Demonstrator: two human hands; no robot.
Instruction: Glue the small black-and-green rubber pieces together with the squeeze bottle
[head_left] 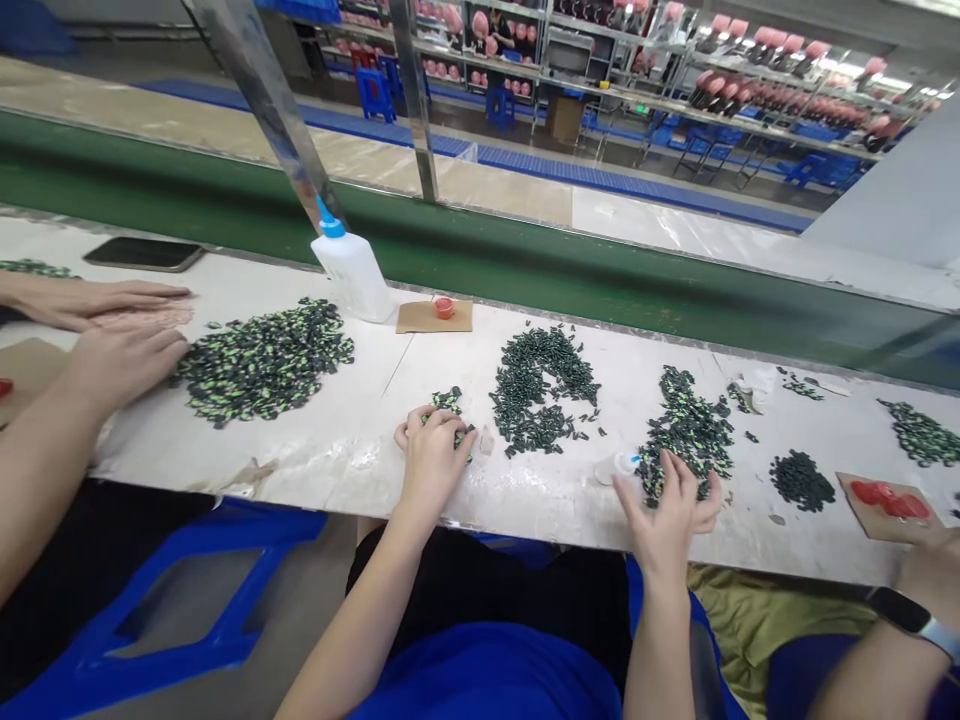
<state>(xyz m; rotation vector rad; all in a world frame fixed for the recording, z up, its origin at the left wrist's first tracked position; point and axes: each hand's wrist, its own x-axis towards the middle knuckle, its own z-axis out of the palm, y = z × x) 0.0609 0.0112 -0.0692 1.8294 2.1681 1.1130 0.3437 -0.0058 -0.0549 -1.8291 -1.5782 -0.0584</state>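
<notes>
My left hand [435, 458] is on the white table, its fingers curled closed around a few small black-and-green pieces [447, 400]. Some of these show beyond the knuckles; the fingertips are partly hidden. To the right, my right hand [667, 505] rests against a larger heap of black-and-green pieces [686, 415], thumb and fingers apart. Beside that thumb lies a small white bottle with a blue tip [618, 467], slightly blurred. Between my hands is a heap of small dark pieces [536, 385] with a gap in its middle.
A white squeeze bottle [356, 275] with a blue nozzle stands behind, beside cardboard [416, 317] carrying a red cap [444, 308]. A co-worker's hands [124, 355] touch a big heap [266, 360] at left. Another person's watch-wearing wrist [926, 600] is at right. A green ledge [600, 275] borders the table.
</notes>
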